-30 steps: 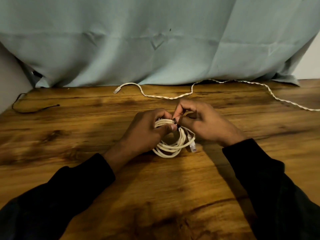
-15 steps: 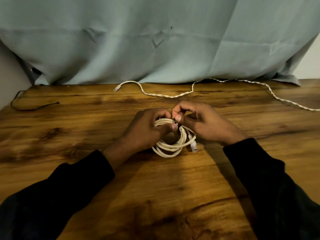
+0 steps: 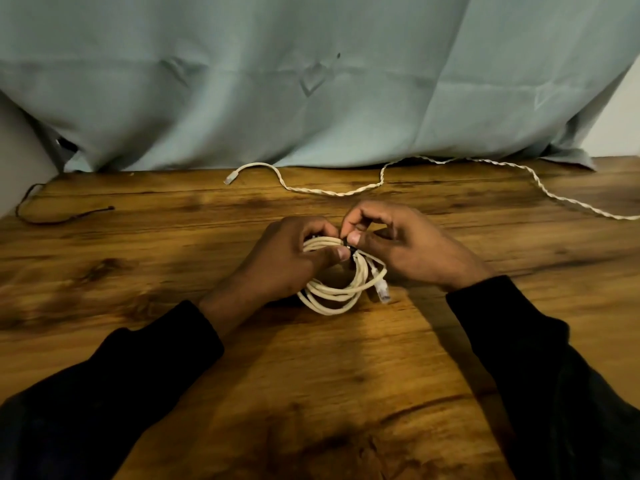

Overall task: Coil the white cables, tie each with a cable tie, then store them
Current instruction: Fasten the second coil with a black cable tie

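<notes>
A coiled white cable lies on the wooden table at the centre, its clear plug sticking out at the lower right. My left hand grips the top of the coil, thumb pressed over the strands. My right hand pinches a small black cable tie at the top of the coil, right beside my left thumb. Most of the tie is hidden by my fingers. A second white cable, twisted and uncoiled, runs along the back of the table to the right edge.
A thin black tie or cord lies at the far left of the table. A pale blue cloth hangs behind the table's back edge. Bare wood stretches in front of the coil, between my dark sleeves.
Both hands stay on the coil with only small finger shifts at the tie. The coil and the loose cable have not moved.
</notes>
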